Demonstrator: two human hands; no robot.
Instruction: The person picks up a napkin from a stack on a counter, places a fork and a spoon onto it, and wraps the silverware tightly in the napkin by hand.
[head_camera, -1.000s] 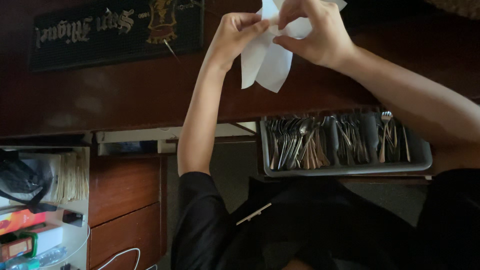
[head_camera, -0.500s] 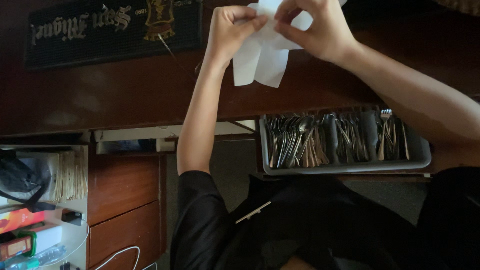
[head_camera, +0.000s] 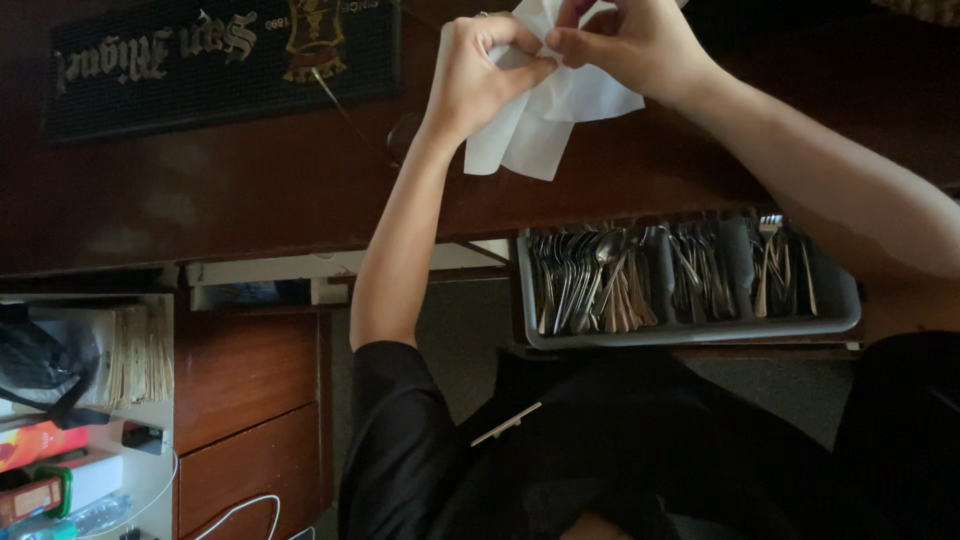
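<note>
Pinching the white napkin tighter than before, left hand and right hand bunch it (both grips closed on it).

Dim room, dark wooden counter, wooden drawers.

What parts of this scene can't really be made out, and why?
- Head view: the top of the white napkin and the fingertips of the right hand are cut off by the upper edge.
- The left hand covers part of the napkin, so its folds are unclear.
- The cutlery in the grey tray overlaps, too small to count.
- The things on the shelf at lower left are cut off by the frame's edge.
</note>
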